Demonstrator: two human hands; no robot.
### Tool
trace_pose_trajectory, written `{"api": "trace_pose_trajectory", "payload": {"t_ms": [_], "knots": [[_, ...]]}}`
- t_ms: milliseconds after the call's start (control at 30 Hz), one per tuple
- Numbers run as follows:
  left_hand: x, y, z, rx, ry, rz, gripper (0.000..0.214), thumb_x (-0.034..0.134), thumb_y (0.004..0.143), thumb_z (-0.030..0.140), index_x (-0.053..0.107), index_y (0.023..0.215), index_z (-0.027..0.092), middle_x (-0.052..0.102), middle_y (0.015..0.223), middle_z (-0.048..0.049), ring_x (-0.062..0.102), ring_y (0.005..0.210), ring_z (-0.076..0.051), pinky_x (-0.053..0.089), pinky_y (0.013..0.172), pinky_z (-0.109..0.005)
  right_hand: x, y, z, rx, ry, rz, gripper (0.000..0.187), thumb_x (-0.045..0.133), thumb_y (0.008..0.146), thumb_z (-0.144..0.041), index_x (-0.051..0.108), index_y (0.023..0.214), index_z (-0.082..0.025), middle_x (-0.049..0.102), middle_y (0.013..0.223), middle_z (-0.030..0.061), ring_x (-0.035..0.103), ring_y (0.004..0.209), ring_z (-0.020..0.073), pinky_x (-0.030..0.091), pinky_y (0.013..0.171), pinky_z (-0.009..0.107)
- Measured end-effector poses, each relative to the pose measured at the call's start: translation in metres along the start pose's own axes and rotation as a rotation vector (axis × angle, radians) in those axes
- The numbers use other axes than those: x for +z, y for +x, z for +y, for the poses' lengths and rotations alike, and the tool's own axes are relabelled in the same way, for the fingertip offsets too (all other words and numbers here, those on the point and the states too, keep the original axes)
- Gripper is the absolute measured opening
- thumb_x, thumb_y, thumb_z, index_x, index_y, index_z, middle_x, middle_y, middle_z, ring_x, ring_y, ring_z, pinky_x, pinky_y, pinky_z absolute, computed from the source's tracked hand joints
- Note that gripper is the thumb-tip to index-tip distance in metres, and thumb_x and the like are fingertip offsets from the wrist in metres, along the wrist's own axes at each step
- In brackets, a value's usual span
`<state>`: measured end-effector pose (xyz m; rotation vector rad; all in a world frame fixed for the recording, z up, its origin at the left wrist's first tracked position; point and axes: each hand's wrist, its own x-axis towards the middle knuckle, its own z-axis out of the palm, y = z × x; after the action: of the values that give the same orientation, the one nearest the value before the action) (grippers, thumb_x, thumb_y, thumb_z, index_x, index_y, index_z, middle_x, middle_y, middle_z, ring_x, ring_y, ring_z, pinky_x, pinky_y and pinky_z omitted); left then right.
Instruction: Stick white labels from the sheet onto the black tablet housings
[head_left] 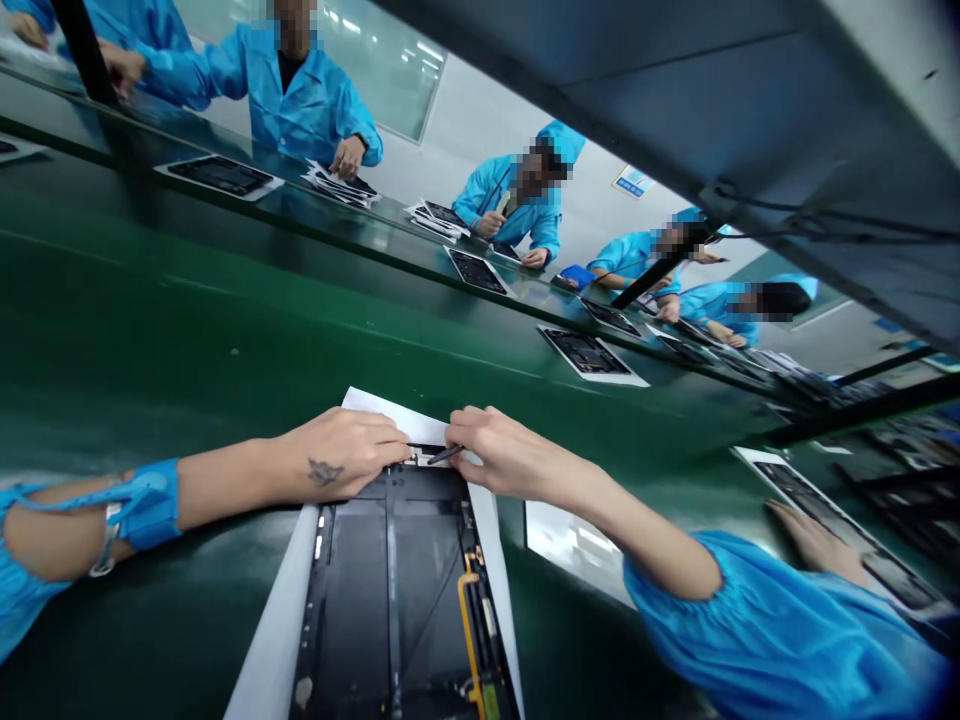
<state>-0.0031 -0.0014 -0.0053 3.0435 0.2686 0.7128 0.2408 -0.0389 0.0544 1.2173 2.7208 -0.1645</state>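
An opened tablet housing (pixel 427 580) with black inner panels and an orange flex cable (pixel 466 610) lies on a white sheet (pixel 266 640) in front of me. At its far edge is a small silvery-white part (pixel 421 456). My left hand (pixel 341 455) rests over the far left corner, fingers closed together beside that part; what they pinch, if anything, is hidden. From the far right corner, my right hand (pixel 502 450) grips a thin dark pointed tool (pixel 445 455), probably tweezers, its tip at the silvery part.
A green work surface (pixel 187 330) surrounds the tablet. Opposite, several people (pixel 300 90) in blue work clothes handle similar housings (pixel 592 355). On the right, another person's hand (pixel 814 540) lies near a housing (pixel 810 500). A grey shelf (pixel 675 80) hangs overhead.
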Motion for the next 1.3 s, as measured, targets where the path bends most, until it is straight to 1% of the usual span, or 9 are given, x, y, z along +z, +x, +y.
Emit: {"api": "trace_pose_trajectory", "payload": {"t_ms": [133, 200, 300, 400, 533, 633, 800, 1133, 1300], "knots": [[0.002, 0.001, 0.001, -0.004, 0.014, 0.021, 0.023, 0.052, 0.086, 0.004, 0.067, 0.101, 0.012, 0.073, 0.103, -0.0097, 0.069, 0.095, -0.023, 0.056, 0.081, -0.032, 0.024, -0.015, 0.001, 0.033, 0.181, 0.317, 0.018, 0.055, 0.087, -0.003, 0.065, 0.088, -0.018, 0.063, 0.087, 0.0053, 0.056, 0.084, 0.0199, 0.037, 0.071, 0.032], [0.002, 0.002, 0.001, -0.011, 0.022, 0.019, 0.023, 0.051, 0.086, 0.004, 0.067, 0.099, 0.013, 0.073, 0.102, -0.0094, 0.069, 0.094, -0.023, 0.056, 0.08, -0.032, 0.034, -0.021, -0.002, -0.023, 0.272, 0.4, 0.023, 0.054, 0.089, -0.005, 0.068, 0.1, -0.019, 0.064, 0.089, 0.0055, 0.057, 0.085, 0.0197, 0.04, 0.074, 0.033], [0.001, 0.001, 0.001, -0.012, 0.035, 0.01, 0.024, 0.05, 0.086, 0.004, 0.067, 0.1, 0.013, 0.074, 0.104, -0.009, 0.069, 0.095, -0.023, 0.056, 0.081, -0.032, 0.037, -0.029, -0.003, -0.096, 0.318, 0.332, 0.03, 0.057, 0.092, -0.01, 0.068, 0.117, -0.021, 0.062, 0.092, 0.0064, 0.058, 0.087, 0.0195, 0.044, 0.078, 0.034], [0.0, 0.001, 0.001, -0.013, 0.038, 0.004, 0.026, 0.048, 0.088, 0.005, 0.067, 0.104, 0.013, 0.073, 0.107, -0.008, 0.068, 0.097, -0.022, 0.056, 0.082, -0.031, 0.031, -0.035, 0.002, -0.069, 0.322, 0.267, 0.027, 0.056, 0.093, -0.009, 0.07, 0.113, -0.021, 0.063, 0.09, 0.0062, 0.058, 0.085, 0.0196, 0.045, 0.078, 0.035], [0.0, 0.0, 0.0, -0.016, 0.015, 0.011, 0.028, 0.047, 0.09, 0.006, 0.066, 0.109, 0.014, 0.073, 0.108, -0.007, 0.068, 0.099, -0.021, 0.055, 0.084, -0.03, 0.033, -0.03, 0.002, -0.016, 0.398, 0.396, 0.022, 0.052, 0.095, -0.01, 0.071, 0.093, -0.019, 0.064, 0.084, 0.0058, 0.058, 0.082, 0.0201, 0.046, 0.075, 0.035], [0.001, -0.001, 0.0, -0.022, 0.001, 0.02, 0.028, 0.047, 0.09, 0.005, 0.067, 0.107, 0.014, 0.073, 0.108, -0.0074, 0.067, 0.099, -0.022, 0.054, 0.084, -0.031, 0.043, -0.019, -0.007, 0.003, 0.444, 0.515, 0.022, 0.049, 0.096, -0.012, 0.069, 0.098, -0.02, 0.063, 0.085, 0.0065, 0.058, 0.083, 0.0205, 0.047, 0.074, 0.034], [0.001, 0.0, 0.0, -0.036, -0.021, 0.007, 0.026, 0.048, 0.09, 0.005, 0.067, 0.106, 0.014, 0.073, 0.107, -0.007, 0.067, 0.098, -0.021, 0.053, 0.083, -0.03, 0.056, -0.008, -0.013, -0.033, 0.427, 0.553, 0.027, 0.047, 0.096, -0.008, 0.068, 0.106, -0.021, 0.061, 0.089, 0.0065, 0.057, 0.085, 0.0207, 0.045, 0.076, 0.035], [0.006, -0.002, -0.008, -0.064, -0.15, 0.004, 0.027, 0.045, 0.096, 0.006, 0.065, 0.11, 0.017, 0.071, 0.108, -0.0047, 0.062, 0.1, -0.021, 0.047, 0.088, -0.032, 0.053, -0.007, -0.007, -0.123, 0.047, 0.424, 0.031, 0.043, 0.094, -0.006, 0.063, 0.115, -0.017, 0.057, 0.093, 0.0087, 0.046, 0.08, 0.0215, 0.037, 0.069, 0.034], [0.01, -0.003, -0.012, -0.052, -0.195, 0.037, 0.03, 0.038, 0.099, 0.009, 0.063, 0.113, 0.018, 0.07, 0.109, -0.0051, 0.059, 0.101, -0.02, 0.044, 0.09, -0.032, 0.049, -0.002, -0.002, -0.208, 0.15, 0.389, 0.031, 0.042, 0.092, -0.004, 0.064, 0.109, -0.018, 0.059, 0.097, 0.0091, 0.048, 0.084, 0.0213, 0.041, 0.073, 0.034]]}}
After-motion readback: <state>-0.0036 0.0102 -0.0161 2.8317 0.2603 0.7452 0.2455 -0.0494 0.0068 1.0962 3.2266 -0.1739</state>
